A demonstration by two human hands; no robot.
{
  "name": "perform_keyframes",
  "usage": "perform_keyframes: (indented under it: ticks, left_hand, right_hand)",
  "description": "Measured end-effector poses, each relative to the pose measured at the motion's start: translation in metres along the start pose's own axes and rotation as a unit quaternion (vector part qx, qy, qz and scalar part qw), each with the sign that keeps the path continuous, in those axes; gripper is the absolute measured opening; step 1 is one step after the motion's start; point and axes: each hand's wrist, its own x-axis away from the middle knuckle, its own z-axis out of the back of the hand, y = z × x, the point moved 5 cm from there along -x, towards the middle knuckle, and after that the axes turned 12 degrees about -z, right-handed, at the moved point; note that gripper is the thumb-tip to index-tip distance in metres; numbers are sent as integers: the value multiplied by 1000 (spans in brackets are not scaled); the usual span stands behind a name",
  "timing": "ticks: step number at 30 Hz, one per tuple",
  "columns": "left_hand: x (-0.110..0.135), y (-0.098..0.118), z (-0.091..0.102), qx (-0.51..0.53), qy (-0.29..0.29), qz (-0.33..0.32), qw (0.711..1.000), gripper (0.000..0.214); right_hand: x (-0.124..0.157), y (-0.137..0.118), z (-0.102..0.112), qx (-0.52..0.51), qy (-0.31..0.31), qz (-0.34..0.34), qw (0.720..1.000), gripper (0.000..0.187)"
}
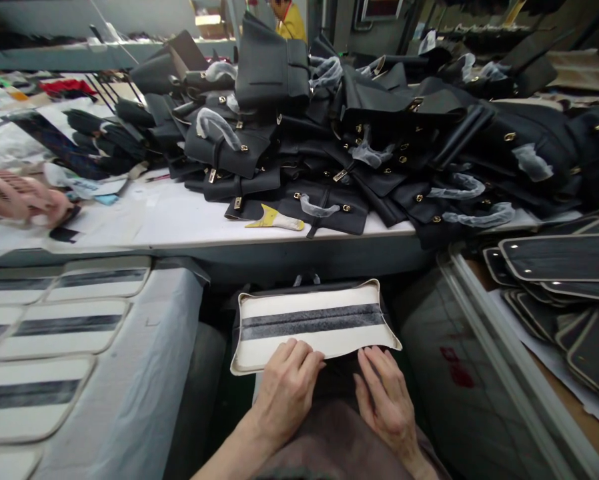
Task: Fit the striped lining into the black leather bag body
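Note:
A black handbag (309, 287) rests in front of my lap with its cream bottom (304, 345) facing up. A dark, greyish strip (312, 321) runs along the length of that bottom, and the rim stands up at the corners. My left hand (289, 387) grips the near edge just left of its middle, fingers curled together. Toward the right end of the same edge, my right hand (387, 393) pinches the border with its fingertips, the thumb lower down. Most of the bag body lies hidden beneath the panel and my hands.
Black handbags (274, 73) with plastic-wrapped handles crowd the white worktable (139, 207). A yellow-and-white tool (274, 219) lies at its front edge. Cream panels (67, 327) cover the left stand; dark panels (564, 257) pile up right. A pink fan (19, 197) stands left. Another person's yellow sleeve (292, 23) shows behind.

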Motion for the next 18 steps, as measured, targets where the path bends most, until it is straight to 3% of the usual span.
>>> perform_keyframes:
  ticks: [8,18]
  left_hand:
    - [10,0,-2,-55,-19,-59,997,27]
    - [-5,-8,3,-4,15,33,999,15]
  right_hand:
    - [2,1,-7,0,-1,2,1000,61]
    - [-2,-4,-7,6,-9,11,1000,59]
